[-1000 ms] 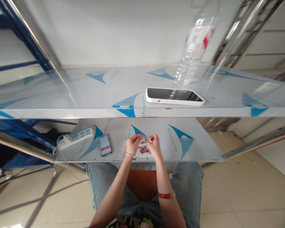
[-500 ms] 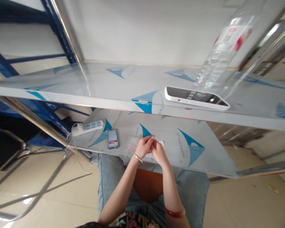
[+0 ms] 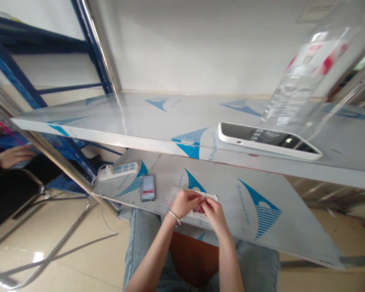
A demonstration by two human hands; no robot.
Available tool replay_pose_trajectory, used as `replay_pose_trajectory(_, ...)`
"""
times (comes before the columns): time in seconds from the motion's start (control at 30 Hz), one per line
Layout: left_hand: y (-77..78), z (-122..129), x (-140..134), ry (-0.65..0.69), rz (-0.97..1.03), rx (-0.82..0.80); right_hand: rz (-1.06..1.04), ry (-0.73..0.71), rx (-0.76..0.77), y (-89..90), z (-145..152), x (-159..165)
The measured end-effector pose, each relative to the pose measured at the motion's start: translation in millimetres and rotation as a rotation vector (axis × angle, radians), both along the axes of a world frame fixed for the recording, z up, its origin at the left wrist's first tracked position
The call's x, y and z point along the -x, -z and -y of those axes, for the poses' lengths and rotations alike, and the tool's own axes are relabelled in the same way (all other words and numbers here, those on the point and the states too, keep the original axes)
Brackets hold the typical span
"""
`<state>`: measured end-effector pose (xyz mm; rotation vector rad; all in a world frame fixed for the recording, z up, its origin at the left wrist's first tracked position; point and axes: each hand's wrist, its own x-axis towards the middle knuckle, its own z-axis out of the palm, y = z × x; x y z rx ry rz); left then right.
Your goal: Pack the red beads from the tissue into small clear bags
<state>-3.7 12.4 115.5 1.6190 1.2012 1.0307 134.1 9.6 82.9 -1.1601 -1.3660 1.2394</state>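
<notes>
Both hands meet above the lower shelf point(image 3: 231, 211), their fingertips pinched close together. My left hand point(image 3: 184, 204), with a silver bangle at its wrist, is closed with thumb and forefinger together. Opposite it, my right hand point(image 3: 213, 213) pinches at the same spot. What lies between the fingertips is too small to make out. Just beneath them are small dark red pieces point(image 3: 198, 209), perhaps beads, on a white sheet or shallow tray point(image 3: 212, 197) partly hidden by the hands. Left of my left hand lies a clear plastic bag point(image 3: 170, 196) with reddish marks.
A small screen device point(image 3: 148, 187) and a white power strip point(image 3: 118, 171) lie left on the lower shelf. The upper shelf point(image 3: 134, 121) overhangs, bearing a white-cased phone point(image 3: 270, 140) and a clear bottle point(image 3: 307, 69). Another person's hand point(image 3: 16, 156) shows beside a metal-framed chair point(image 3: 63, 231).
My hands have drawn slightly apart from their clasped pose, so the dark red pieces beneath now show. The view has shifted, and another person's hand has come into sight at the left.
</notes>
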Motion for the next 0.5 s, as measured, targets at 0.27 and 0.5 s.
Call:
replay_pose_trajectory(0.27,-7.7,-4.7,1.3,0.256,-0.027,0.001,-0.068,0.073,0.04,-8.4,0.6,-8.7)
replay_pose_trajectory(0.5,-43.8,-16.5,0.9,0.222,-0.44,-0.132,-0.111,0.085,-0.039,-13.3,1.3,4.7)
